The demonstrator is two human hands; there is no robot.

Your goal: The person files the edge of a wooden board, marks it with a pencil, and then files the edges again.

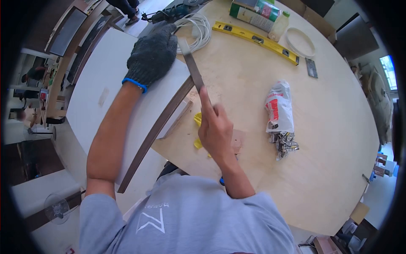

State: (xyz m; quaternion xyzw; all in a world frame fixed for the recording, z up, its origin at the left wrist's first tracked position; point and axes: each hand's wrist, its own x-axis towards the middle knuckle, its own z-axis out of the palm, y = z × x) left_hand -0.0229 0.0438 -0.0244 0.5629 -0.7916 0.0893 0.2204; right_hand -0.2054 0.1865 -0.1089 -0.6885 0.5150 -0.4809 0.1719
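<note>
A dark knitted glove with a blue cuff covers my left hand [153,54], which rests at the far end of a large white panel [95,82], fingers curled down around its edge; the fingertips are hidden. My right hand [216,129] is bare and closed around a flat metal file [192,65], index finger stretched along it. The file slants up and to the left, crossing the end of the dark brown edge strip [158,127] on the panel's near side. Its far tip lies just right of the glove.
On the plywood table [338,139] are a yellow spirit level [256,40], coiled white cable [201,31], a power tool [169,13], a bottle [279,26], a tape roll [300,42], and a plastic bag [279,106] spilling metal hinges [284,144]. Other people stand in the left background.
</note>
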